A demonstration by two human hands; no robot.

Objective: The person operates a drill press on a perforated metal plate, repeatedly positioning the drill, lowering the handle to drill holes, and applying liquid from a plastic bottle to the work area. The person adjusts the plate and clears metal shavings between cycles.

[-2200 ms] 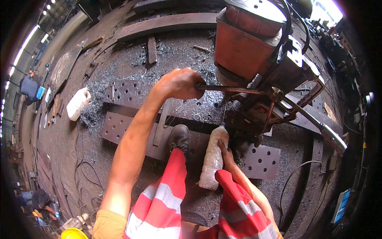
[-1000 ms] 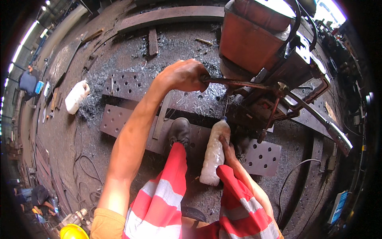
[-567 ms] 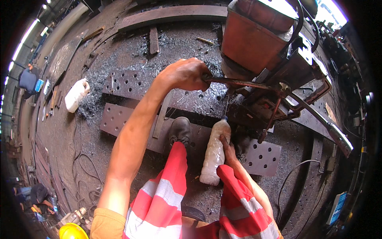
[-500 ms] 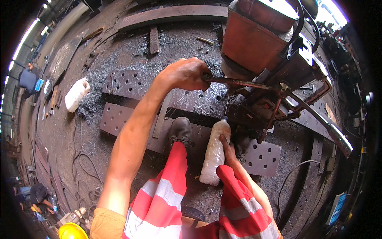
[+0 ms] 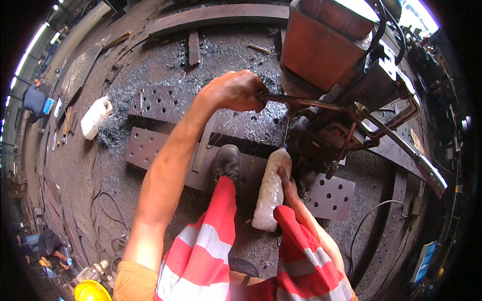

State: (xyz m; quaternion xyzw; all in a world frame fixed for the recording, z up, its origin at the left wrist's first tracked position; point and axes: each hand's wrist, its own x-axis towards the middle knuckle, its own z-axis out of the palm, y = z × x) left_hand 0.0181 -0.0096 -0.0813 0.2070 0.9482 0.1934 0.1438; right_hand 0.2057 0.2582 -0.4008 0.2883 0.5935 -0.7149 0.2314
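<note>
My left hand is closed round the end of a dark metal lever. This lever is one arm of the multi-armed handle on the orange drilling machine. Lower down, my right hand grips the side of a translucent plastic bottle with whitish contents. The bottle leans with its capped top toward the machine, and a thin jet or thin tube runs from the cap up to the drilling area. Beneath the machine lies a perforated steel plate; the drill tip is hidden.
Metal shavings litter the floor and plates. A white jug stands at left. My boot rests on another drilled plate. Cables curl on both sides. Other people are at the left edge, near a yellow helmet.
Almost everything is the same. The lever arms have turned very slightly with my left hand, and the bottle has shifted a touch upward.
</note>
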